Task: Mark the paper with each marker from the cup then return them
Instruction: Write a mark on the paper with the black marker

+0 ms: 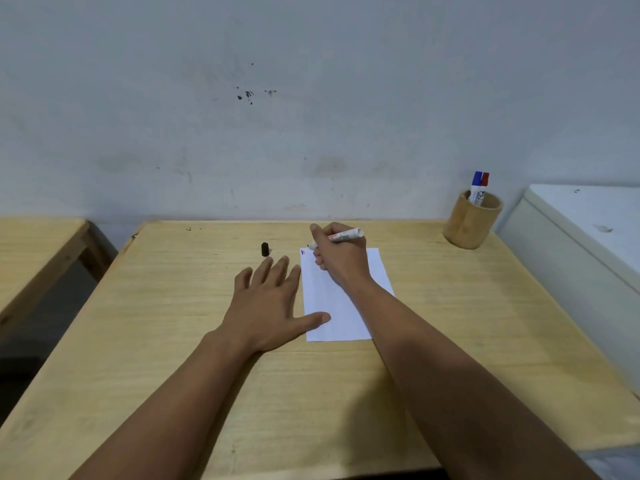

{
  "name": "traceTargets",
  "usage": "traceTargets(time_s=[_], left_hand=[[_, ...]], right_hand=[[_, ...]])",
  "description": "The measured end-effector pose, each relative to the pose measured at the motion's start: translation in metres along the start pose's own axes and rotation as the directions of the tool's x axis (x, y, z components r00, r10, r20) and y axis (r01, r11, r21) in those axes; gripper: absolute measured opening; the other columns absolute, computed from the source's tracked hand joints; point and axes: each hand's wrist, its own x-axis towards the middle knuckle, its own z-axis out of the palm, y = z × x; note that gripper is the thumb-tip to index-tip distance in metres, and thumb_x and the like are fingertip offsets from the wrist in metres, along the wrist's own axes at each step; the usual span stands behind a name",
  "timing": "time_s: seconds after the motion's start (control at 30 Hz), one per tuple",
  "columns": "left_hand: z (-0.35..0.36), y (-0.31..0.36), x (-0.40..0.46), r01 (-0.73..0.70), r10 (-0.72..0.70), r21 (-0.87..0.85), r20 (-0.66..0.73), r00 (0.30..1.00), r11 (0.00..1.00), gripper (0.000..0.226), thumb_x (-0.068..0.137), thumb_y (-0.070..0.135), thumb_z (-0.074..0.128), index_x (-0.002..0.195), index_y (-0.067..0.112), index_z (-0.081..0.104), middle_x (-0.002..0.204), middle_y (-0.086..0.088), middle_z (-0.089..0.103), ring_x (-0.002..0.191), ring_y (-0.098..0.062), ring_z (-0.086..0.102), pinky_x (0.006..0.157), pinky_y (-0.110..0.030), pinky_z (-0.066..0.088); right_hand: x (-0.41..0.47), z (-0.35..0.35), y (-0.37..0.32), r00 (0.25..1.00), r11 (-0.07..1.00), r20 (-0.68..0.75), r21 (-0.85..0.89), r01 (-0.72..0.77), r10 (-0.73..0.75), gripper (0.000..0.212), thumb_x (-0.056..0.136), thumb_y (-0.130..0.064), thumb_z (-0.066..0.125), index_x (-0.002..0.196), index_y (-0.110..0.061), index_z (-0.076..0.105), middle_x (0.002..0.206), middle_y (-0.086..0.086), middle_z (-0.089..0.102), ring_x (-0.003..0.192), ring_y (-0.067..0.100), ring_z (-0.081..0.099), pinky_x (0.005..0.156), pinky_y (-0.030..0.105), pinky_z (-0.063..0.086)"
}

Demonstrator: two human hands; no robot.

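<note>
A white sheet of paper [332,306] lies on the wooden table [173,341], with small blue and red marks at its far left corner. My right hand [341,258] grips an uncapped white marker [346,235], its dark tip just above the paper's far left corner. My left hand [268,299] lies flat with fingers spread, thumb pressing the paper's left edge. A black cap [265,249] stands on the table beyond my left fingers. The wooden cup [472,220] at the far right holds a blue-capped marker [477,187] and a red-capped marker [485,183].
A grey wall runs right behind the table. A white cabinet or appliance [588,237] abuts the table's right side, close to the cup. A second wooden table [38,247] stands to the left across a gap.
</note>
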Motion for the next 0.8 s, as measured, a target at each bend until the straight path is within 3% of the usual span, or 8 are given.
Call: traceTargets(time_s=[0.1, 0.23, 0.43, 0.6, 0.8], left_hand=[[-0.002, -0.001, -0.002, 0.034, -0.031, -0.040, 0.067, 0.997, 0.999, 0.118, 0.074, 0.100, 0.022, 0.166, 0.028, 0.010, 0.175, 0.001, -0.003, 0.161, -0.020, -0.010, 0.126, -0.060, -0.007], [-0.003, -0.009, -0.009, 0.055, -0.050, -0.051, 0.103, 0.993, 0.997, 0.129, 0.066, 0.105, 0.022, 0.167, 0.027, 0.003, 0.175, 0.002, -0.010, 0.160, -0.021, -0.017, 0.127, -0.055, -0.009], [-0.004, -0.010, -0.011, 0.049, -0.041, -0.078, 0.107, 0.993, 0.996, 0.130, 0.066, 0.105, 0.026, 0.167, 0.027, 0.002, 0.174, 0.002, -0.012, 0.159, -0.021, -0.020, 0.127, -0.054, -0.011], [-0.006, -0.010, -0.011, 0.044, -0.037, -0.067, 0.104, 0.994, 0.997, 0.129, 0.067, 0.104, 0.026, 0.167, 0.027, 0.002, 0.174, 0.001, -0.011, 0.160, -0.022, -0.019, 0.127, -0.054, -0.011], [-0.006, -0.010, -0.012, 0.043, -0.037, -0.060, 0.103, 0.994, 0.997, 0.128, 0.068, 0.104, 0.026, 0.167, 0.026, 0.002, 0.174, 0.001, -0.011, 0.160, -0.022, -0.019, 0.127, -0.055, -0.010]], right_hand=[[0.002, 0.000, 0.005, 1.000, 1.000, -0.003, -0.005, -0.009, 0.009, 0.026, 0.090, -0.027, 0.073, 0.076, -0.006, 0.069, 0.077, 0.015, 0.080, 0.056, 0.020, 0.069, 0.059, 0.031, 0.056], [0.002, 0.001, 0.006, 1.000, 1.000, 0.010, 0.019, -0.023, 0.023, 0.021, 0.085, -0.019, 0.068, 0.069, -0.006, 0.061, 0.076, 0.016, 0.080, 0.058, 0.022, 0.067, 0.062, 0.034, 0.054], [0.002, 0.002, 0.010, 1.000, 1.000, 0.023, -0.029, -0.003, 0.004, 0.027, 0.081, -0.023, 0.069, 0.068, -0.002, 0.060, 0.076, 0.013, 0.080, 0.060, 0.022, 0.071, 0.065, 0.037, 0.059], [0.003, 0.003, 0.010, 0.999, 0.996, 0.026, -0.082, 0.026, -0.024, 0.027, 0.083, -0.027, 0.070, 0.060, -0.014, 0.063, 0.073, 0.010, 0.079, 0.062, 0.022, 0.074, 0.071, 0.045, 0.066], [0.002, 0.003, 0.010, 0.999, 0.995, 0.024, -0.086, 0.042, -0.040, 0.027, 0.083, -0.026, 0.072, 0.059, -0.017, 0.064, 0.071, 0.015, 0.074, 0.060, 0.021, 0.072, 0.068, 0.037, 0.062]])
